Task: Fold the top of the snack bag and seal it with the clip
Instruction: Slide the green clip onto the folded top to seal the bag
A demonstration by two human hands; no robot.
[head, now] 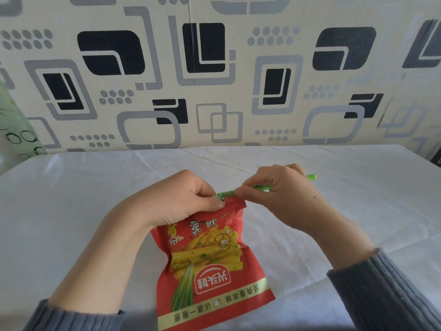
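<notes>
A red snack bag [210,263] with yellow and green print lies flat on the white table, its folded top edge pointing away from me. My left hand [183,199] pinches the fold at the bag's top left. A long green clip [241,191] lies along the fold's far side and sticks out to the right, its tip showing past my knuckles. My right hand [281,194] grips the clip's shaft with thumb and fingers. The clip's left end, a small black-and-white piece, sits under my left fingertips.
A white wrinkled cloth covers the table [334,223]. A wall with grey and black patterned paper [214,68] rises right behind the table's far edge. A green patterned curtain [14,130] hangs at the far left.
</notes>
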